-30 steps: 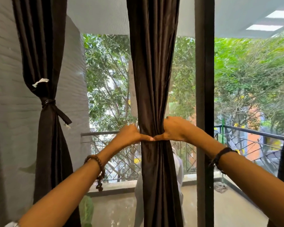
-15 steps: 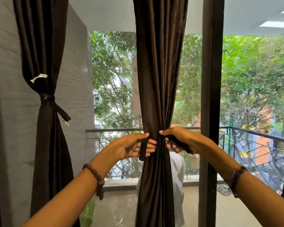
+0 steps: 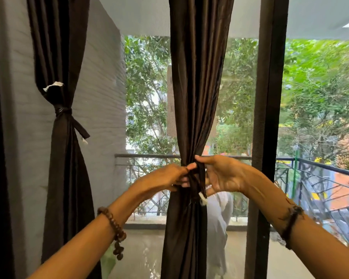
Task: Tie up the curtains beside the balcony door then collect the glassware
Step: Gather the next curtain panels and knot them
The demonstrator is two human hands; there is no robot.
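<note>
A dark brown curtain (image 3: 197,87) hangs in the middle of the glass, gathered into a narrow waist at rail height. A dark tie-back strip (image 3: 197,182) with a white tag end (image 3: 203,199) crosses the front of that waist. My left hand (image 3: 165,178) pinches the strip from the left, its fingers curled round it. My right hand (image 3: 220,176) holds the strip from the right, thumb on top. A second dark curtain (image 3: 63,57) at the left is bound with its own knotted tie (image 3: 64,112). No glassware is in view.
A dark door frame post (image 3: 268,117) stands just right of the middle curtain. A grey wall (image 3: 24,137) lies behind the left curtain. Through the glass are a balcony railing (image 3: 320,166), a white cloth (image 3: 218,228) hanging behind the curtain, and trees.
Both hands went from squeezing the gathered curtain to bringing the tie strip ends round to its front, where they now cross. The view shifted slightly left.
</note>
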